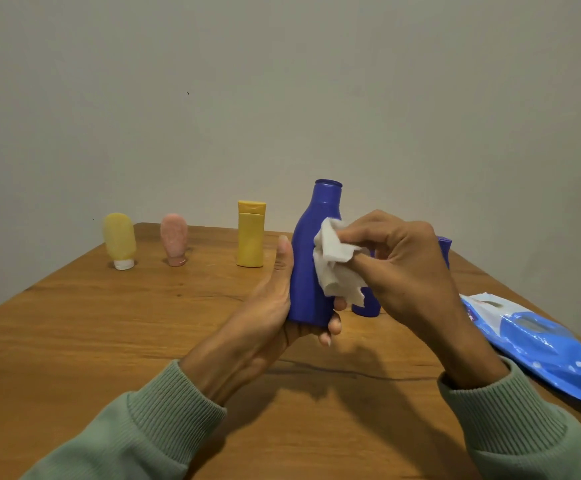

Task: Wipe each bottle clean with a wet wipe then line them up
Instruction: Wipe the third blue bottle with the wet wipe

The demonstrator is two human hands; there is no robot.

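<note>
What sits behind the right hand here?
A second blue bottle on the table; only its base and upper edge show. The right hand and wipe cover the rest.

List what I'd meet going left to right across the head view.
In order: pale yellow tube → pink tube → yellow bottle → blue bottle, held by the left hand → wet wipe, pinched by the right hand → blue wipes pack. A second blue bottle sits mostly hidden behind the right hand, so I leave it out.
</note>
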